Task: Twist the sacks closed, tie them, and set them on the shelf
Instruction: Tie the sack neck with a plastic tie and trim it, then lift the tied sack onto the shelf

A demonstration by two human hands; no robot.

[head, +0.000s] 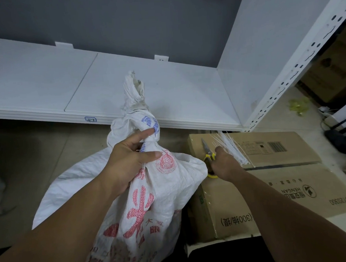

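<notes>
Gripping twisted neck of sack (143,202) with left hand (127,163), on floor before shelf (166,91). Reaching with right hand (223,161) to ties (232,147) beside scissors (206,149) on box (281,185); fingers hidden, hold cannot be told.

Risks judged: twist unwinding if left grip slackens; ties scattering if snagged.

Read: "HENGAN", "(300" on box; "47" on shelf tag (90,119), unsure.
</notes>
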